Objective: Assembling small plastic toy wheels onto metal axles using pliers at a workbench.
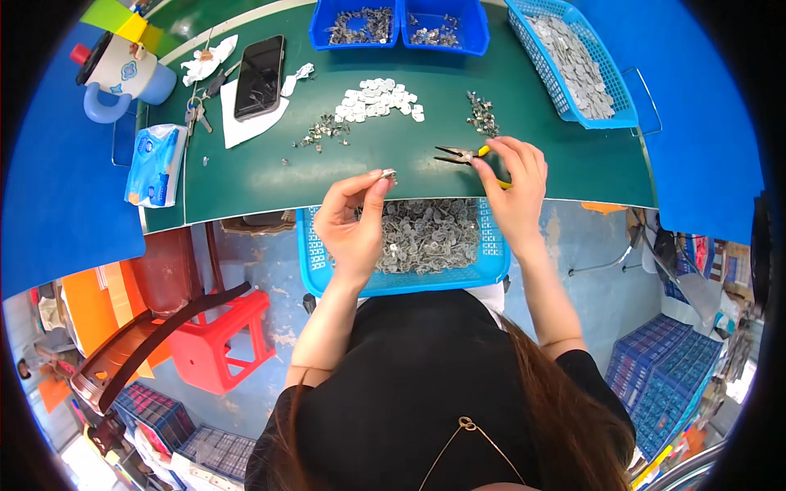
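Your left hand [354, 219] sits just below the centre of the frame, thumb and forefinger pinched shut on a small silvery metal piece [388, 173] that you hold up over the near edge of the dark green worktop [270, 172], high enough to look at and right above the supply it likely came from. That supply is the light blue plastic mesh basket [491, 254] resting on your lap against the worktop edge, heaped with grey metal parts [426, 233], so a fresh piece is never more than a short reach away. Your right hand [514, 184], right of centre, is closed around the yellow handle of the slim needle-nose pliers [460, 154]; their tips point left toward the pinched piece but lie apart from it, resting low over the worktop. Farther up the worktop, the output seems sorted by kind: a flat cluster of pale round discs [378, 98] at upper centre, a small pile of dark metal bits [483, 113] to its right, another scatter of metal bits [323, 131] to its left. Along the top edge stand two deep blue bins [399, 33] with more parts, and a long blue mesh tray [573, 106] of grey pieces at upper right. Personal things are kept clear at upper left: a black phone [259, 75] on white paper, keys [196, 114], a tissue pack [155, 164].
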A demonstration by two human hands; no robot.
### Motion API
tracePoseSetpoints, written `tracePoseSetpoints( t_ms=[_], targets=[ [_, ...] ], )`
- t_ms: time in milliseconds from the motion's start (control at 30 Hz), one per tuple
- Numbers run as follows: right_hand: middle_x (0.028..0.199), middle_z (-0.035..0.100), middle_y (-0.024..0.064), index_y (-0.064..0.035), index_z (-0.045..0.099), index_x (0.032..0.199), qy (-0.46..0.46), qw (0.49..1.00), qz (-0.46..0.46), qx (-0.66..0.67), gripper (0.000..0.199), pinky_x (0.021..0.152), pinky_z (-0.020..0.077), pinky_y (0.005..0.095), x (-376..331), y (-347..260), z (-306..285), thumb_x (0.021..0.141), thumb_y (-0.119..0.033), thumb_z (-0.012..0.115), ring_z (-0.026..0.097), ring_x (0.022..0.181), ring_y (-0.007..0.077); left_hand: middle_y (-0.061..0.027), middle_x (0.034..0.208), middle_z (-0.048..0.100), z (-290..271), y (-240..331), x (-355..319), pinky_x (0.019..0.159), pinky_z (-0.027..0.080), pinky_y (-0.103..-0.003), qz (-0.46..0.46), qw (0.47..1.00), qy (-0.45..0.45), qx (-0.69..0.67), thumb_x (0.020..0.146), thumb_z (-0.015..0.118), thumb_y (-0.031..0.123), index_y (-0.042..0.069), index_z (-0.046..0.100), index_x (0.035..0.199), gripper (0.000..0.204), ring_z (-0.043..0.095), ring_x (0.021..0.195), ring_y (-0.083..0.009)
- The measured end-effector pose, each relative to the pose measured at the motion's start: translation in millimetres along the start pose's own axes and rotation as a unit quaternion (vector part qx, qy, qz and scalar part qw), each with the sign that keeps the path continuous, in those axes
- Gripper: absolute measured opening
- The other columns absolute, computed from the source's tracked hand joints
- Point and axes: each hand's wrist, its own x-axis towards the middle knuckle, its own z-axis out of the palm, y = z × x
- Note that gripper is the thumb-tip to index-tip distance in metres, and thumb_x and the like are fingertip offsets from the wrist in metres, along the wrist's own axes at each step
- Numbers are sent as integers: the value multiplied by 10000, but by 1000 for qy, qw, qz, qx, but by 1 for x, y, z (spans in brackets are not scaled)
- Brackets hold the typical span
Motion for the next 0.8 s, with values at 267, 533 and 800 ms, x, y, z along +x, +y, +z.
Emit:
tracePoseSetpoints(
  t_ms=[267,533,800],
  targets=[
    [1159,549,86,-70,585,1159,-102,981,-89,-138,472,940,339,384,-24,19,-4,764,-284,729,491,1107,258,-122,908,683,3,-4,3,753,536,-255,37,999,-15,-10,840,647,-59,-37,632,944,108,676,836,-175],
    [1111,578,127,-52,578,1120,-94,984,-62,138,452,839,442,374,11,2,-30,728,-189,756,537,1009,325,-137,903,689,-6,2,5,725,532,-261,115,992,-32,45,804,660,-95,-17,642,902,126,674,814,-186],
    [1015,619,85,-58,660,1030,-104,935,-339,10,412,754,444,370,53,-45,-66,644,-150,775,578,907,261,-134,844,695,-7,21,7,693,527,-277,181,968,-72,158,755,679,-107,-5,649,853,145,683,768,-224]
  ],
)
